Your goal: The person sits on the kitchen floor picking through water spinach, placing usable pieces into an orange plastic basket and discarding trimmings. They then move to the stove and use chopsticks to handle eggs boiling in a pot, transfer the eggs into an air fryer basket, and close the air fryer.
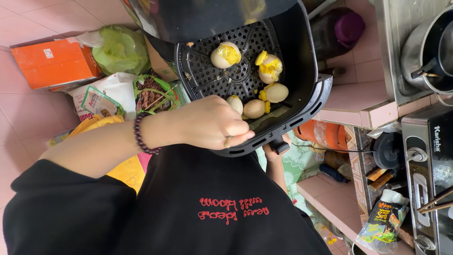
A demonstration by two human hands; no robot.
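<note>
Nearest the camera, a black shirt with red lettering [233,209] is filling the lower frame. Just above it, the left hand [210,123] is reaching across from the left, a dark bead bracelet [140,134] sitting on its wrist, the fingers curled loosely together with their tips resting at the near rim of a black air fryer basket [302,75]; whether they are pinching anything there cannot be told. The right hand [274,150] is mostly hidden under the basket, its fingers closing around the basket's handle and holding the basket up in front of the body.

Inside the basket, on the perforated black tray [207,71], cracked eggs are lying with yellow yolk bursting through their pale shells. One egg [235,104] is lying just beside the left hand's knuckles, touching a tan egg [254,108] next to it. A little farther in, another egg [276,92] is sitting with yolk bits around it, and beyond these two split eggs, one [225,55] and another [270,68], are showing bright yolk.

Farther left, on the pink tiled floor [28,19], an orange box [54,63] and a green plastic bag [121,49] are lying near each other. To the right, a steel pot [417,52] is standing on the bench [358,101].
</note>
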